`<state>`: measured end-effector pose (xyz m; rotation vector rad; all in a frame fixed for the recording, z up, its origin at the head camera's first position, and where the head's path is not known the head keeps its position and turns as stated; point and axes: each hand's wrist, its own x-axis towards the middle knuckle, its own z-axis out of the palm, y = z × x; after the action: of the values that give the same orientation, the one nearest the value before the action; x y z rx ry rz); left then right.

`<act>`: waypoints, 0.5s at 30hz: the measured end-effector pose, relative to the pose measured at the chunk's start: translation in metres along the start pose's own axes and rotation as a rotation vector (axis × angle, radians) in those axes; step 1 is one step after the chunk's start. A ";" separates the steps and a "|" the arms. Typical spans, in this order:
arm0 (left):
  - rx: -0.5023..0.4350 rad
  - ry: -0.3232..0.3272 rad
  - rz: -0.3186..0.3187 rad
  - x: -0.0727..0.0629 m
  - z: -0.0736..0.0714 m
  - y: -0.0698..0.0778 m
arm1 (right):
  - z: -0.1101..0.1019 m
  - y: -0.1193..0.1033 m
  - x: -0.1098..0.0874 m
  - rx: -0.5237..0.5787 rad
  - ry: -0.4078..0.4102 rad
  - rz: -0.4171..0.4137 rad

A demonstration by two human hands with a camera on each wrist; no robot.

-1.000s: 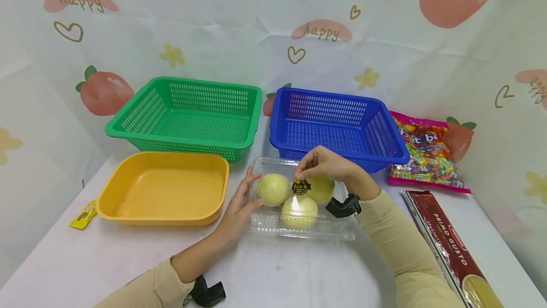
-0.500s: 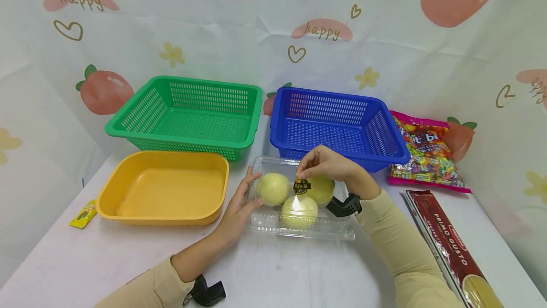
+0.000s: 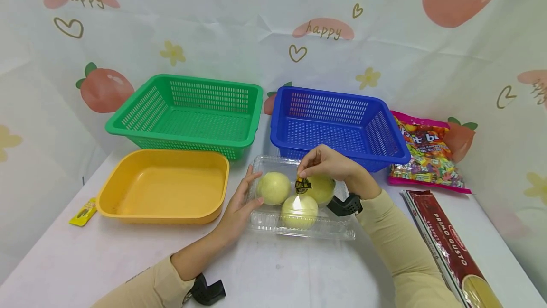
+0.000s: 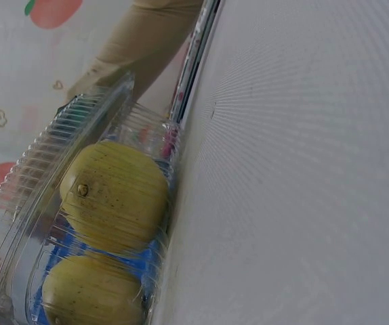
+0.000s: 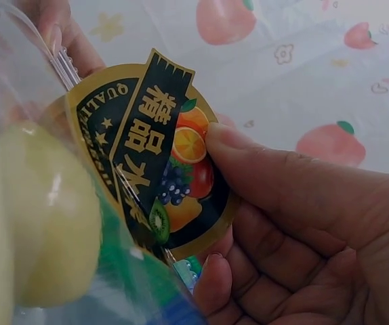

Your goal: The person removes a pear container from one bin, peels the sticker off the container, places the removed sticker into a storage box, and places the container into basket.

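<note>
Right hand [image 3: 324,163] pinching round label [image 5: 150,149], both shifted slightly rightward, left hand [image 3: 239,208] spread against clear box [image 3: 333,230], unmoved

Both long sleeves, left sleeve [image 3: 149,283] and right sleeve [image 3: 399,246], are beige, creased fabric. A black, angular left wrist mount [image 3: 207,292] shows near its cuff; the black right wrist mount [image 3: 344,206] has small holes.
</note>
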<state>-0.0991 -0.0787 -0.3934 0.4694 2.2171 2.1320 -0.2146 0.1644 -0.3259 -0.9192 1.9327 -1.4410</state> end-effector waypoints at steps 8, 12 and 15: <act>0.011 -0.002 0.014 0.001 -0.001 -0.001 | -0.001 0.002 0.000 0.009 0.015 0.005; 0.013 -0.002 0.013 0.001 -0.001 -0.002 | -0.002 0.003 0.000 0.014 0.022 0.008; 0.011 -0.002 0.010 0.001 -0.001 -0.001 | -0.002 0.004 0.000 0.017 0.026 0.008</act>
<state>-0.1003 -0.0792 -0.3945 0.4832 2.2313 2.1244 -0.2173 0.1663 -0.3289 -0.8880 1.9374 -1.4692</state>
